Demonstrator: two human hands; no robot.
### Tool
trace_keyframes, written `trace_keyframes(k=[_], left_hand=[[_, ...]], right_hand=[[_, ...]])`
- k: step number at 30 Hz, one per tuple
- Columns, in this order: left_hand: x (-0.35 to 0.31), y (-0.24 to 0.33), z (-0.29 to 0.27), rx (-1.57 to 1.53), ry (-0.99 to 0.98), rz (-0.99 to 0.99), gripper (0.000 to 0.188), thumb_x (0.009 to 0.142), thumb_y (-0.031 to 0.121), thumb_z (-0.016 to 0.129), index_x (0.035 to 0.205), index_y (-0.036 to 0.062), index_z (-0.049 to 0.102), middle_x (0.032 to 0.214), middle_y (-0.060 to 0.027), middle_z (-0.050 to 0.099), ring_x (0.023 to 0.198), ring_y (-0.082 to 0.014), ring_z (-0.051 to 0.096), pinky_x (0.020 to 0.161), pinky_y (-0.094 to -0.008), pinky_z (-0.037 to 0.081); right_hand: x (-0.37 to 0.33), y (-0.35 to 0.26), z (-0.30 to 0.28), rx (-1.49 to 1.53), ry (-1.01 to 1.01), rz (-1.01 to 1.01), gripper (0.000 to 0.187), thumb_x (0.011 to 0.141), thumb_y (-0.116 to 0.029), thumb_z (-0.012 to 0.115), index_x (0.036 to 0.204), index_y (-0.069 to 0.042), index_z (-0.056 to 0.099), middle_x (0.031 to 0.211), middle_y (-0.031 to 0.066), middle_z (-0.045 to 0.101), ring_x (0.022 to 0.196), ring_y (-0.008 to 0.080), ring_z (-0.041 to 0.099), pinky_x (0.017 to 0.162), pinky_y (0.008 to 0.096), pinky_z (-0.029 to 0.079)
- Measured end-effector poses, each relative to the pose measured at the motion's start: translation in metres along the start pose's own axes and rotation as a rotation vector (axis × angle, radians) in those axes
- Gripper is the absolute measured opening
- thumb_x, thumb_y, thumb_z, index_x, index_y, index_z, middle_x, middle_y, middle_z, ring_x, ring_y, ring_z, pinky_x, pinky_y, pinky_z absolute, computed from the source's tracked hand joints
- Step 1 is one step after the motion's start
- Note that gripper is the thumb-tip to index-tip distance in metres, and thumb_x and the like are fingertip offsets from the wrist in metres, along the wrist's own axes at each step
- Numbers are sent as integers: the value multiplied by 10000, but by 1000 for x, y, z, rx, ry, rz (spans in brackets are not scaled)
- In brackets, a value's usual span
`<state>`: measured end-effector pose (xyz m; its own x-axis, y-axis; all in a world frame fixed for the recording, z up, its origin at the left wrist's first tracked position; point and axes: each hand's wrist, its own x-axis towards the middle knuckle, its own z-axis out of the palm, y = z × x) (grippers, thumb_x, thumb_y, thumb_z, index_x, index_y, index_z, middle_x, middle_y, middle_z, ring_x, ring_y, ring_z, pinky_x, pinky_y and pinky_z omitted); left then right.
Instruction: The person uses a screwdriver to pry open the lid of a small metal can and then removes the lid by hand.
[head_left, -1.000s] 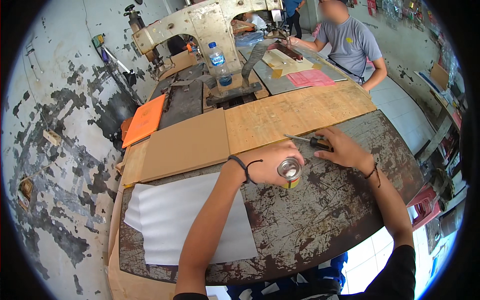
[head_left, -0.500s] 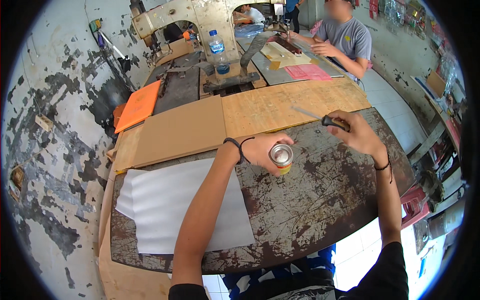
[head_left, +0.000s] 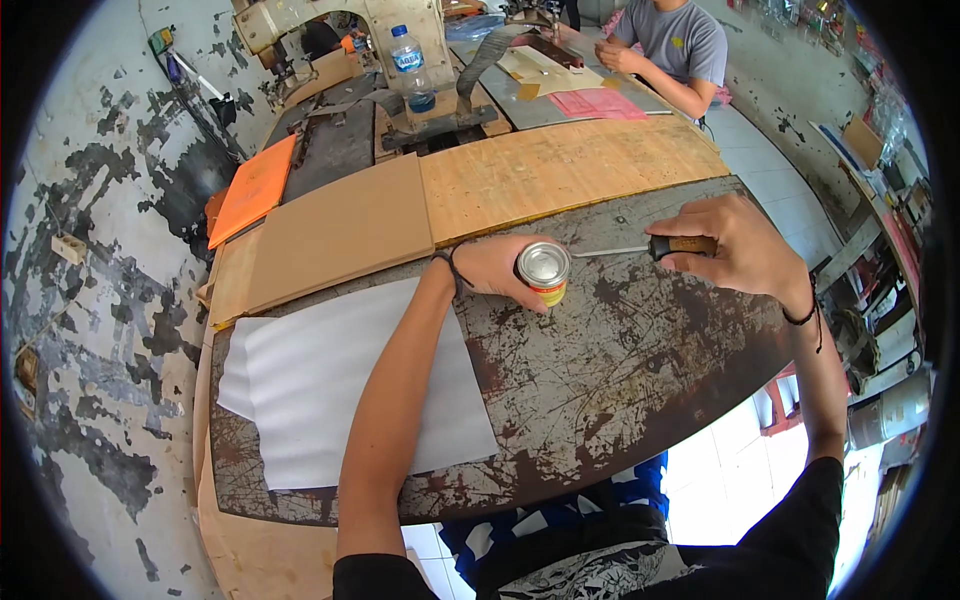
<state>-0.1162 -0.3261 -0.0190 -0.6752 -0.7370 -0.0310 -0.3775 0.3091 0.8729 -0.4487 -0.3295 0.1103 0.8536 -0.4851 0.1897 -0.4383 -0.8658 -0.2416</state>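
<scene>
My left hand is wrapped round a small metal can with a silver lid and a yellow-and-red side. In my right hand is a screwdriver with a dark and brown handle, its shaft pointing left. The screwdriver's tip reaches the can's rim on the right; whether it touches cannot be made out. Beneath both hands lies the worn metal tabletop. A white foam sheet is spread on it under my left forearm.
Beyond the tabletop runs a wooden board with a brown cardboard sheet on it. An orange folder lies far left. A water bottle stands by a large sewing machine. Another person works at the back right.
My right hand has lowered the screwdriver from its raised tilt to nearly level, and its tip has come to the can. The view has shifted slightly.
</scene>
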Motion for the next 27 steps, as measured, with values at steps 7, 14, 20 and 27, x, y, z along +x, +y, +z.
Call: trace_keyframes(k=[7,14,20,27], left_hand=[[7,-1,4,39,18,5,651,684,228,949,1213,68,605,1150,-28,666,1088,-156,603,970,-329,483],[6,1,4,17,18,11,653,676,256,955,1195,65,606,1147,-35,669,1088,-172,608,977,-339,482],[1,9,3,55,25,2,686,671,271,956,1220,67,601,1163,-41,671,1103,-180,609,983,-337,485],[10,-2,6,45,58,15,690,640,301,973,1176,69,606,1117,-38,672,1066,-175,615,942,-332,498]], right_hand=[[3,-4,0,-12,-28,-29,343,870,-262,739,1101,-9,740,756,163,689,671,330,658,632,433,486],[12,-24,-8,24,-207,131,329,924,-258,680,1102,14,729,655,201,640,636,341,646,629,429,487],[7,-20,-4,-17,-154,14,312,957,-255,654,1108,8,728,607,177,619,525,306,613,551,408,462],[6,-35,-8,127,-284,293,280,994,-249,608,1098,-8,706,655,117,671,500,207,637,523,337,506]])
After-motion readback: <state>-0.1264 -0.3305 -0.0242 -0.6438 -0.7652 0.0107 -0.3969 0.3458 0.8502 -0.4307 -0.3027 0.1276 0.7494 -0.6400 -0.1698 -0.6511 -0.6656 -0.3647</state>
